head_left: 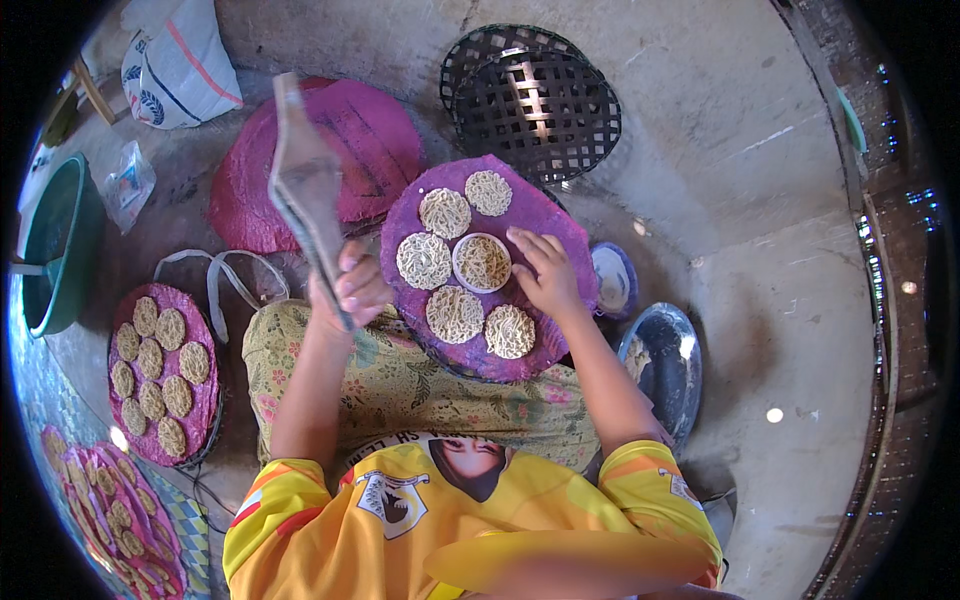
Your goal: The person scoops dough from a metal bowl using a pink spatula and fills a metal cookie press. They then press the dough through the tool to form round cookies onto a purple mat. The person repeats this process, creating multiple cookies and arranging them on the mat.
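A round tray covered in purple woven cloth (487,364) rests on my lap. Several flat discs of noodles (454,314) lie on it around a white ring mould (482,262) filled with noodles. My right hand (546,271) is over the tray just right of the ring, fingers spread and holding nothing, the fingertips close to the ring's rim. Raised left of the tray, my left hand (360,285) grips the lower end of a flat, paddle-like tool (307,180), which is blurred and upright. Its material cannot be told.
Purple covered rounds (360,127) lie behind the tool, black woven baskets (532,105) at the back. On the left are a loaded pink tray (206,375), a green basin (79,255) and more noodle trays (161,510). A dark basin (679,375) and small bowl (613,277) stand right.
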The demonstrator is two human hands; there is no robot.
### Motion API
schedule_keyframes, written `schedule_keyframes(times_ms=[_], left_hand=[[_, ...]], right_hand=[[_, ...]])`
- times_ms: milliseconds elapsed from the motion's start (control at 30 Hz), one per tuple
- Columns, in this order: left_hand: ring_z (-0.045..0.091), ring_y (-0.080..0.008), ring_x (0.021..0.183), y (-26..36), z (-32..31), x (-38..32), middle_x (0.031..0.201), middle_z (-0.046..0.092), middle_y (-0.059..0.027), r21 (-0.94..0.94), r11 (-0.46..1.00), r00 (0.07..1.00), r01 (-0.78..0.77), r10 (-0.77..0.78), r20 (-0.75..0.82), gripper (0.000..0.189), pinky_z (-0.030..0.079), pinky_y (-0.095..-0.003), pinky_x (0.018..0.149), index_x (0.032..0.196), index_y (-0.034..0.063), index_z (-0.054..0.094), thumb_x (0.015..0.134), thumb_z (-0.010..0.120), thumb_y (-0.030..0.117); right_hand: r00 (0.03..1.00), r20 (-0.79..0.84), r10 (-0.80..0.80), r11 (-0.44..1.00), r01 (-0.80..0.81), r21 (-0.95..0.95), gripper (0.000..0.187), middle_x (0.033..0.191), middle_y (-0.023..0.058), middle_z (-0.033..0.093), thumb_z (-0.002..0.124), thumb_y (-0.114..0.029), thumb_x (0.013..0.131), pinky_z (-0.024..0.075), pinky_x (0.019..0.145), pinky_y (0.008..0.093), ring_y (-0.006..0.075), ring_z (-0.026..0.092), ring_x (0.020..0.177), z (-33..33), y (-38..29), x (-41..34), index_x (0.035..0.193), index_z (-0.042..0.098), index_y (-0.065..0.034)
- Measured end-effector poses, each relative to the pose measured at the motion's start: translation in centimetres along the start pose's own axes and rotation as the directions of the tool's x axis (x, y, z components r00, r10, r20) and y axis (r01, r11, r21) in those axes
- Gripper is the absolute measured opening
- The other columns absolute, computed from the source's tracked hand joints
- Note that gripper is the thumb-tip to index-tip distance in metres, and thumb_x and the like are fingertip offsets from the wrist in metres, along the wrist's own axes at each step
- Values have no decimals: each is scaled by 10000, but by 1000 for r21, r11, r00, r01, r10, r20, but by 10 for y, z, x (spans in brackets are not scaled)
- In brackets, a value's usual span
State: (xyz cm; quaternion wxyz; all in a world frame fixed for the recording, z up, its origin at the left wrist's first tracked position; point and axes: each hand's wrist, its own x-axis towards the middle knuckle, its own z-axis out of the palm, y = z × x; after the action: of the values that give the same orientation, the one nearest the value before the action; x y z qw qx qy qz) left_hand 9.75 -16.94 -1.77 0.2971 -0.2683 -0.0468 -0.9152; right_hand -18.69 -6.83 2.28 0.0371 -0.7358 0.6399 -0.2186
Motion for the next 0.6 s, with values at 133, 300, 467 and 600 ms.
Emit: schedule_keyframes(times_ms=[133, 300, 467, 600], left_hand=[[524, -126, 469, 29, 5, -23, 562, 523, -15, 111, 981, 986, -159, 165, -40, 225, 359, -234, 456, 810, 61, 533, 918, 406, 213], [521, -121, 475, 37, 1, -31, 568, 516, -11, 110, 965, 970, -239, 243, -28, 147, 344, -233, 478, 808, 69, 494, 901, 400, 134], [495, -125, 472, 29, -2, -31, 568, 494, -6, 109, 978, 982, -177, 182, -45, 148, 332, -236, 493, 815, 74, 472, 907, 393, 159], [487, -124, 471, 25, -1, -30, 571, 489, -8, 106, 985, 988, -136, 143, -55, 165, 331, -240, 496, 815, 75, 462, 909, 403, 195]], right_hand=[[992, 114, -51, 971, 75, -226, 551, 1388, 69, 353, 601, -454, 755, 261, 1006, 445, 305, 280, 1289, 4, -15, -19, 1233, 524, -188], [999, 39, -13, 998, 10, 68, 724, 1394, 84, 342, 693, -483, 642, 258, 1022, 462, 341, 315, 1265, 7, -10, -14, 1265, 491, -174], [952, 305, 35, 998, -48, 35, 1144, 1313, 150, 429, 804, -302, 557, 266, 1035, 415, 331, 363, 1231, 8, 0, 12, 1423, 72, -150], [934, 341, 110, 919, -226, 323, 1201, 1273, 134, 474, 815, -231, 544, 254, 1047, 389, 293, 376, 1233, 1, -1, 21, 1419, 1, -104]])
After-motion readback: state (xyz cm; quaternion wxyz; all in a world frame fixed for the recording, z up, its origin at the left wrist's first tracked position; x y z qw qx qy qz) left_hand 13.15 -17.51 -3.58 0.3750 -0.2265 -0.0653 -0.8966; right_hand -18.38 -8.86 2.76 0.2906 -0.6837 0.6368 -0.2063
